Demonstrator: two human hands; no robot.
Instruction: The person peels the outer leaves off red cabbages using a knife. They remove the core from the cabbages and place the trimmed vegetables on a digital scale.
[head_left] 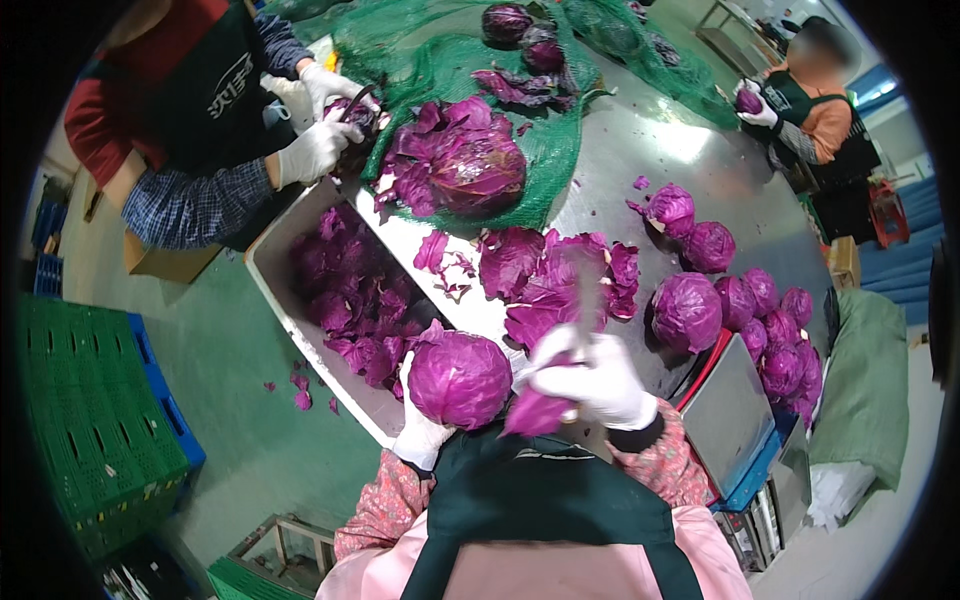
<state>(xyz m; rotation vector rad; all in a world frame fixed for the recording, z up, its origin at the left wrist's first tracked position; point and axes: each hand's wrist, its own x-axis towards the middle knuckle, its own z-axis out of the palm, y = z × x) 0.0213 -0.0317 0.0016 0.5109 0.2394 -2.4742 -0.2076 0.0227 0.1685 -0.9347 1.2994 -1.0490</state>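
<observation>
My left hand, in a white glove, is closed round the lower left side of a red cabbage just in front of my apron. To its right, my gloved right hand grips a knife, its blade pointing away from me and smeared by motion. A loose purple cabbage leaf hangs at that hand's fingers, beside the cabbage; whether it is pinched there I cannot tell. Beyond my hands, cut-off leaves lie heaped on the table. Left of the cabbage, a white bin holds many purple leaves.
Several trimmed cabbages sit on the metal table to the right. Green netting lies under leafy cabbages at the back. A co-worker's gloved hands handle a cabbage at far left; another person stands far right. Green crates are stacked left.
</observation>
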